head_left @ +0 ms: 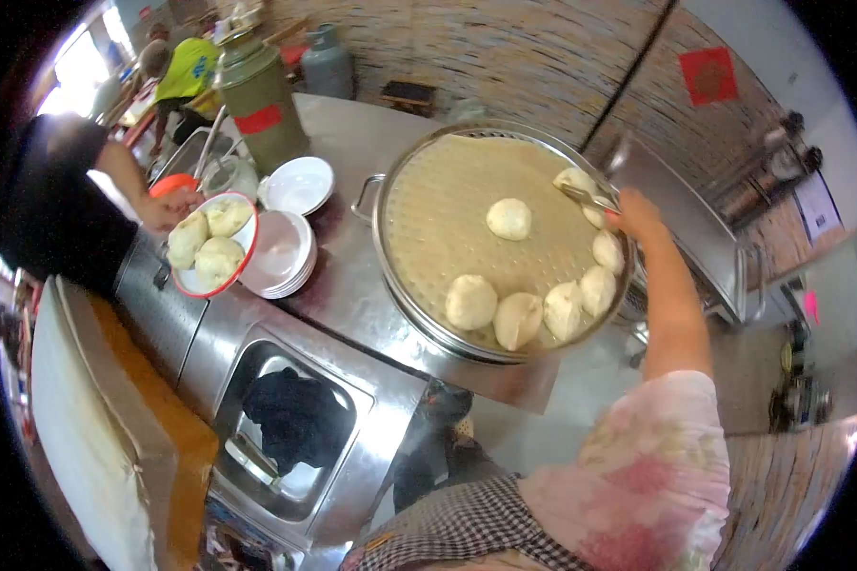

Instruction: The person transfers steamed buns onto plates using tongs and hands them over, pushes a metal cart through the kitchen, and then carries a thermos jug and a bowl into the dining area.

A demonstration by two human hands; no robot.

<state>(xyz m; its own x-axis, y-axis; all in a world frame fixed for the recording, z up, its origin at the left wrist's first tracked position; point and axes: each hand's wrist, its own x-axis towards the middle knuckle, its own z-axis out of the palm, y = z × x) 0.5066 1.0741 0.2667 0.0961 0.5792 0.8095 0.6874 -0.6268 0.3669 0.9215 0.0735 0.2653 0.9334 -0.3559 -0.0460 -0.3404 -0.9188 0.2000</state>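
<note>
My right hand (636, 211) is closed around metal tongs (588, 197), whose tips reach a steamed bun (573, 180) at the right rim of a big round steamer tray (438, 190). Whether the tongs pinch that bun I cannot make out. More buns line the tray's right and lower edge, and a single bun (508, 219) sits near the middle. My left hand is out of view. At the left, another person's hand (167, 209) is by a red-rimmed white plate (250, 249) bearing three buns.
White bowls (298, 186) stand stacked on the metal counter (348, 276), beside a tall green flask (260, 95). In front is a sink (352, 419) with a dark cloth (295, 419). A metal cart (681, 200) is at the right.
</note>
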